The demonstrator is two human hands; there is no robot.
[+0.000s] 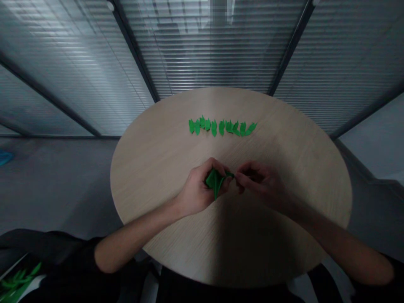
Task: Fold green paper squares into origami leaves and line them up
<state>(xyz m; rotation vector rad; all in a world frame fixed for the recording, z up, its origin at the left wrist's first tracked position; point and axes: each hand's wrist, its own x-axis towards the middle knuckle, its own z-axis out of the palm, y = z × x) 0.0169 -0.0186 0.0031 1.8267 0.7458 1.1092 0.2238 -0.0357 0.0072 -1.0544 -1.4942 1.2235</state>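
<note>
My left hand (200,187) is closed around a green folded, leaf-like piece (215,181) above the round table. One pointed end of the piece hangs down past my fingers, and a thin dark-green tip sticks out to the right. At that tip, my right hand (257,182) has its thumb and forefinger pinched together, touching its end. Part of the piece is hidden by my left fingers. Beyond my hands, a row of small green leaf-like pieces (221,127) lies across the far half of the table.
The round wooden table (151,160) stands before me, its far edge close to glass panels with blinds (214,63). At the lower left, more green leaf-like pieces (20,280) lie beside my body. A blue object (5,157) is on the floor at far left.
</note>
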